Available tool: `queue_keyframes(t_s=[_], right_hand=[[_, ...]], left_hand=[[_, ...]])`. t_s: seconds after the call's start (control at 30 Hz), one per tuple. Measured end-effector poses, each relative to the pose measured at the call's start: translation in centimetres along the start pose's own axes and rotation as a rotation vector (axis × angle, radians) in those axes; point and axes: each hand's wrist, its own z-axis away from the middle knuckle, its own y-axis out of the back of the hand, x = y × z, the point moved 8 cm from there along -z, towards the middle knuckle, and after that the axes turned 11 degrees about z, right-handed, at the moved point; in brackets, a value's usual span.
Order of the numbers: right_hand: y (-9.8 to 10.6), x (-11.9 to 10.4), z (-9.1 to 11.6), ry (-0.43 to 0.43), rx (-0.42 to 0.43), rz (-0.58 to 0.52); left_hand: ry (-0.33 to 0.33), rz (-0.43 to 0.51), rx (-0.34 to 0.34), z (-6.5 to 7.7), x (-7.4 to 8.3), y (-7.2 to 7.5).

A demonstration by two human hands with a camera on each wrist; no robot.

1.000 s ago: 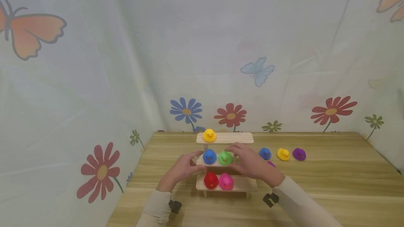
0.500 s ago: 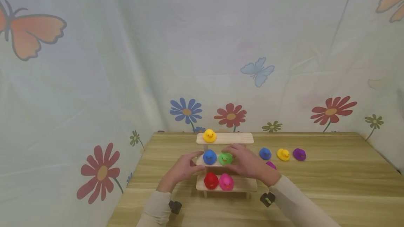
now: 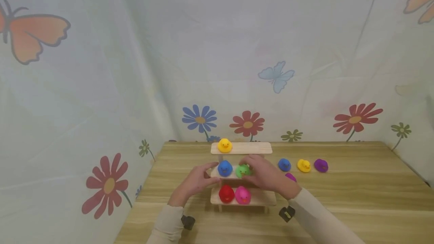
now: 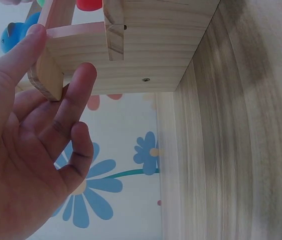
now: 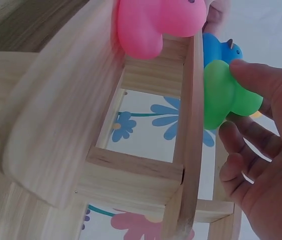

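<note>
A three-tier wooden shelf (image 3: 262,197) stands on the table. On its middle tier my right hand (image 3: 266,172) pinches a green rubber duck (image 5: 218,92) between thumb and fingers. Beside that duck, to its left, sits a blue rubber duck (image 3: 225,168), which neither hand grips. My left hand (image 4: 41,130) holds the left end of the middle board (image 4: 48,75), with the thumb on one side and fingers on the other. A red duck (image 3: 226,194) and a pink duck (image 3: 243,195) sit on the lowest tier. The top tier bears a yellow duck (image 3: 225,145).
Right of the shelf, a blue duck (image 3: 284,165), a yellow duck (image 3: 304,165) and a purple duck (image 3: 321,165) sit on the wooden table (image 3: 359,199). Another purple duck (image 3: 290,177) is partly hidden behind my right hand. A patterned cloth (image 3: 210,48) hangs behind the table.
My right hand has shifted slightly left around the green duck, and the duck has turned or moved a little to the right. The left hand has stayed at the board's end.
</note>
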Motion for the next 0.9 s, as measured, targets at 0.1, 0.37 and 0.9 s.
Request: queue_keyframes(t_s=[0.1, 0.37, 0.9], right_hand=[[0.2, 0.0, 0.3, 0.012, 0.008, -0.009], [1.2, 0.8, 1.4, 0.001, 0.021, -0.034], [4.1, 2.9, 4.3, 0.158, 0.197, -0.013]], left_hand=[[0.000, -0.007, 0.001, 0.0, 0.1, 0.1], [0.001, -0.016, 0.003, 0.1, 0.1, 0.1], [-0.004, -0.020, 0.003, -0.1, 0.0, 0.0]])
